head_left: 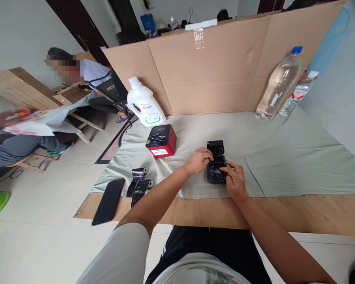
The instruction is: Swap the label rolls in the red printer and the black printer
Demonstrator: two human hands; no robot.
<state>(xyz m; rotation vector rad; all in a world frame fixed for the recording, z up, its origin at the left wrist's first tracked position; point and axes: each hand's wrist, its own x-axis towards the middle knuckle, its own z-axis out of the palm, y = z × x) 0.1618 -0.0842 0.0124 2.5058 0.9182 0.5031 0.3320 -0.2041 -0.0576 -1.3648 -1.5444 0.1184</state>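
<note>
Head view: touching an open, boxy black plastic case (214,180) on pale green cloth (286,157), curling the left hand (198,160) at its upper left edge and bending the right hand (236,182) over its right rim, probably steadying it from both sides. Being unable to tell gripping from touching for either. Having the hinged black lid (215,147) tipped back, presumably exposing the inside; having a red-and-black cube-shaped device (162,140) leftward, seemingly within reach.

The head camera (single view) looks forward and down over the table (313,209).
</note>
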